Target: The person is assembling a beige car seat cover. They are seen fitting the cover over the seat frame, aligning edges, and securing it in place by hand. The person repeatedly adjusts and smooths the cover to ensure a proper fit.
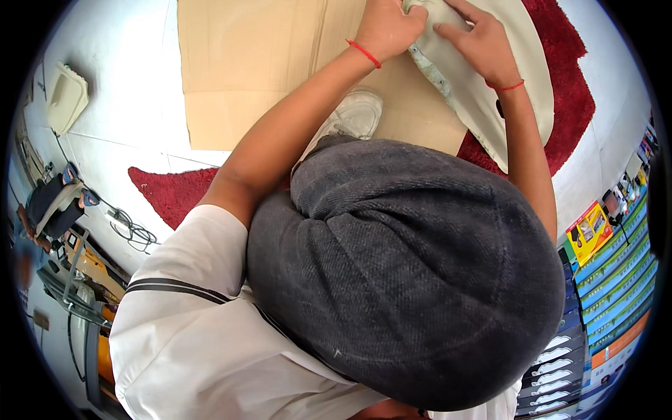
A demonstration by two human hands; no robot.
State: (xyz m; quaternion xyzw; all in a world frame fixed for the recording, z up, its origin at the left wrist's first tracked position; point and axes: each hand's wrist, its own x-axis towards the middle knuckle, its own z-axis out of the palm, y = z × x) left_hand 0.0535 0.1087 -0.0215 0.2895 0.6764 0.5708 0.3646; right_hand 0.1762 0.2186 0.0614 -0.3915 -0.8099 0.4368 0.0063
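In the head view, a beige, curved-edged leatherette-like panel (476,105) lies partly over a cardboard sheet (245,63) and a dark red rug (574,91). The left hand (390,26), curled nearly into a fist, pinches its edge; the right hand (483,45), half open, rests fingers on its surface. A white shoe (360,112) stands on the cardboard.

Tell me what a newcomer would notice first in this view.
Probably the bent knee in dark denim, which fills the middle of the picture. Next, the deep red carpet, showing at upper right and left of centre around the cardboard. At the top, the left hand grips the edge of a beige piece, with the right hand over it, fingers spread.
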